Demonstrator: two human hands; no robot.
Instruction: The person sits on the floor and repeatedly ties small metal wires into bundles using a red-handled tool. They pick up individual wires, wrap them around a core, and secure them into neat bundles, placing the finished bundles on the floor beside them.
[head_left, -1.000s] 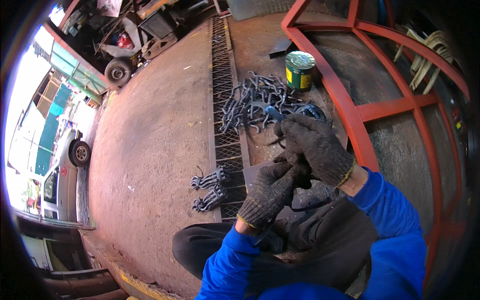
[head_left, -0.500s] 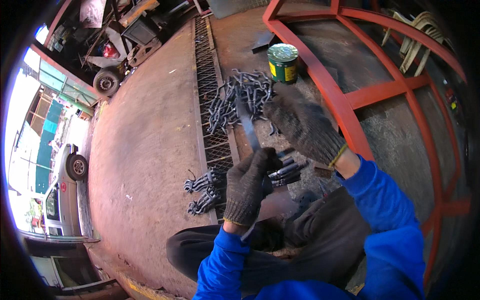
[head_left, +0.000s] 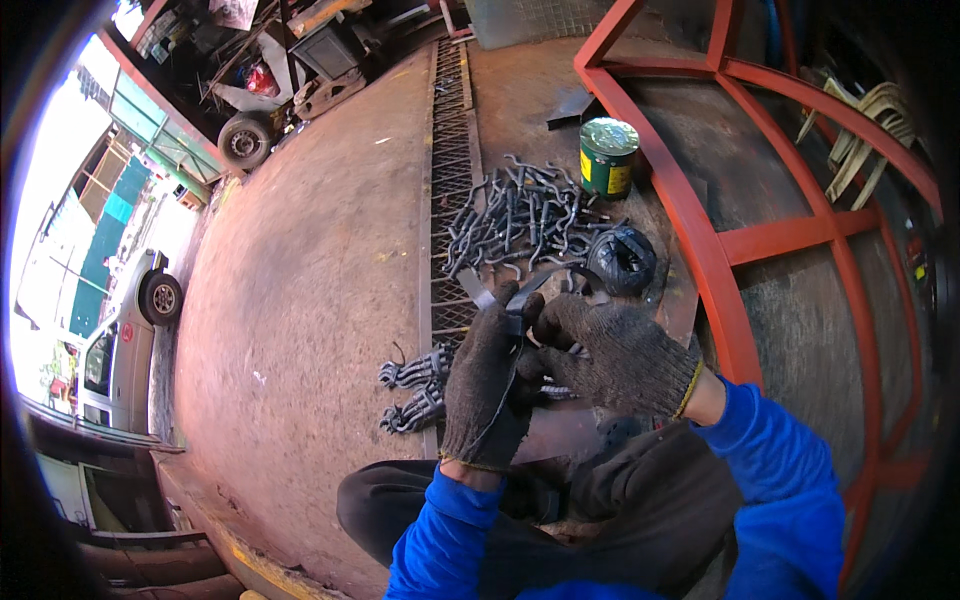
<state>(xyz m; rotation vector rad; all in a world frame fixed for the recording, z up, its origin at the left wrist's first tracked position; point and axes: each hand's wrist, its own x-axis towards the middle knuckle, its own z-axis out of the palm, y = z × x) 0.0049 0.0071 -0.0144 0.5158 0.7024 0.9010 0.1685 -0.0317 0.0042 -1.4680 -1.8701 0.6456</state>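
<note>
My left hand, in a dark knitted glove, is closed around a flat, shiny grey strip that sticks out past the fingers. A dark curved band rises beside it, between the hands. My right hand, gloved alike, is closed with its fingertips against the left hand; what they pinch is hidden. Beyond the hands lies a pile of bent metal rods, with a black shiny roll at its right. Bundled bent rods rest left of my left hand. More rods are partly hidden beneath my hands.
A green can with a silver lid stands behind the roll. A red metal frame fills the right side. A floor grating runs away from me. A loose wheel and a parked vehicle are at the left.
My right hand has come down and in to meet the left, uncovering the black roll. The strip in my left hand no longer points far out over the pile. The view has shifted slightly.
</note>
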